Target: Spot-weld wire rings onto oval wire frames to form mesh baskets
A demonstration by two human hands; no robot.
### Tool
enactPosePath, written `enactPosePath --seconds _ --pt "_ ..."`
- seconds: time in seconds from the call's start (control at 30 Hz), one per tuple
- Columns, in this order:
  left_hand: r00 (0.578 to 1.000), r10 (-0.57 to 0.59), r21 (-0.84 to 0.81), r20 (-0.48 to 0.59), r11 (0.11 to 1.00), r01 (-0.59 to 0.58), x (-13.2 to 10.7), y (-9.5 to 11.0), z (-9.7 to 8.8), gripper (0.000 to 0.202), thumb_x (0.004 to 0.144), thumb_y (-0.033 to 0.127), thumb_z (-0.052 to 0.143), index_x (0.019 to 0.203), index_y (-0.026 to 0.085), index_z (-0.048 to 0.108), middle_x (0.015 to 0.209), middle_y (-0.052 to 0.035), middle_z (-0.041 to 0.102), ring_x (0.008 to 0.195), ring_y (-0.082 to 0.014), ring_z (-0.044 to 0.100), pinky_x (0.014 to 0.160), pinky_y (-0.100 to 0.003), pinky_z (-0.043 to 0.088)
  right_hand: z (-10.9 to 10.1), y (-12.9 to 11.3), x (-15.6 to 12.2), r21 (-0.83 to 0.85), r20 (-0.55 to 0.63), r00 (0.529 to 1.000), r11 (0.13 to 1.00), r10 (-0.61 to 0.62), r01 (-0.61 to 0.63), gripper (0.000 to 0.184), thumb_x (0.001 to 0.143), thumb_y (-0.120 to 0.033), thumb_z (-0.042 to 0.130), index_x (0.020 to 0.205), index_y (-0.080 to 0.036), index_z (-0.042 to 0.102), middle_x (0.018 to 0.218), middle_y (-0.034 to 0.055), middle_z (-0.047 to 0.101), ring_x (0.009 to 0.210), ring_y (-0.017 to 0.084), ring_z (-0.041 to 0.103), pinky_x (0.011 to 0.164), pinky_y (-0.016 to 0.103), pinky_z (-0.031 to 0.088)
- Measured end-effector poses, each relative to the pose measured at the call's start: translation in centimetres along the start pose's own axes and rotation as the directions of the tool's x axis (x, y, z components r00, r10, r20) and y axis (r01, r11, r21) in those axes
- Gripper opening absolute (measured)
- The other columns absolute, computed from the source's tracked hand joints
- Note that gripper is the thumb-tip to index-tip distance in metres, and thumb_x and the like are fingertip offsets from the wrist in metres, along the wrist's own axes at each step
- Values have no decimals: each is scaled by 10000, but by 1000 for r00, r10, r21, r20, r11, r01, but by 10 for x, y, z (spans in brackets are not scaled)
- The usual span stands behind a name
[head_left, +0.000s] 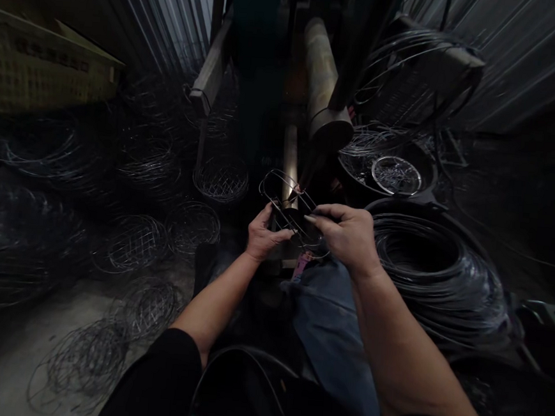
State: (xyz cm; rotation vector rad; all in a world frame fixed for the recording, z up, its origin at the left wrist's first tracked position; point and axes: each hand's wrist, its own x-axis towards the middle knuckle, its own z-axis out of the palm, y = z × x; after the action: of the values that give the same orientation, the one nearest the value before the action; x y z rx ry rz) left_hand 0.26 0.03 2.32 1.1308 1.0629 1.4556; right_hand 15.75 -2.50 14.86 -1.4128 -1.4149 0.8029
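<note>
A small frame of bent wire loops (285, 196) is held up in front of me between both hands. My left hand (266, 234) is closed on its lower left side. From the right, my right hand (347, 234) pinches the loops with thumb and fingers. Just behind the frame stands a machine with a metal cylinder (322, 90) and a thin vertical post (289, 161). My knees in blue trousers (331, 321) are below the hands.
Several finished wire baskets (221, 179) lie on the floor at left and in piles further back. A big coil of black wire (433, 271) sits at my right, and a tub with wire rings (395, 174) behind it. Corrugated metal walls enclose the dark space.
</note>
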Motion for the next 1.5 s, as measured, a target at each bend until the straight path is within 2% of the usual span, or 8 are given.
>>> enactPosePath --seconds 0.33,0.43,0.57,0.7,0.83,1.0,1.2,1.5 --pt "998 -20 -53 60 998 23 -1 7 5 738 515 217 878 1198 130 613 1178 -92 644 1108 -236 601 1059 -382 427 1 -4 11 54 38 996 995 78 -80 233 615 -345 732 705 -131 747 604 14 630 545 153 534 513 251 396" --pt "997 -54 -48 50 997 56 -3 10 5 765 485 215 889 1196 131 619 1161 -93 651 1079 -238 613 1036 -388 447 -5 -5 3 34 30 1000 999 6 -7 195 648 -336 723 704 -150 745 654 24 658 605 172 575 559 263 428" --pt "990 -144 -66 -5 987 143 -5 18 1 816 396 202 911 1159 115 635 1076 -86 670 1003 -227 632 997 -386 473 -22 6 -21 28 -53 995 996 -89 90 147 684 -313 732 730 -174 744 865 49 710 755 199 631 663 275 482" --pt "976 -219 -138 3 966 217 -5 26 -3 771 378 210 910 1102 133 657 937 -37 672 855 -172 639 876 -343 524 -35 18 -37 90 91 996 996 6 -14 179 671 -334 760 754 -176 761 800 51 710 714 207 638 642 281 499" --pt "974 -222 -135 46 965 227 -4 27 -4 601 449 215 889 1008 150 679 895 -22 667 785 -138 626 779 -283 529 -35 12 -26 113 188 981 991 43 -65 247 656 -382 770 757 -158 769 725 42 690 693 218 633 630 287 505" --pt "967 -251 -167 49 952 256 0 27 -3 564 469 186 871 998 141 679 856 -14 668 727 -114 611 737 -258 515 -29 1 -6 173 235 966 973 110 -153 281 567 -368 802 722 -138 758 709 46 681 674 213 623 595 272 500" --pt "967 -246 -160 61 954 253 3 31 -2 436 465 178 862 860 152 679 749 19 642 650 -86 575 679 -221 491 -26 1 -2 109 258 964 989 65 -96 238 586 -346 776 693 -136 745 670 26 653 675 198 604 593 256 471" --pt "971 -237 -174 35 955 240 8 23 -4 511 431 177 872 911 165 698 816 7 671 706 -116 615 732 -263 508 -26 1 -1 77 257 966 996 21 -42 159 590 -274 734 679 -143 741 666 24 664 660 191 602 599 252 461"
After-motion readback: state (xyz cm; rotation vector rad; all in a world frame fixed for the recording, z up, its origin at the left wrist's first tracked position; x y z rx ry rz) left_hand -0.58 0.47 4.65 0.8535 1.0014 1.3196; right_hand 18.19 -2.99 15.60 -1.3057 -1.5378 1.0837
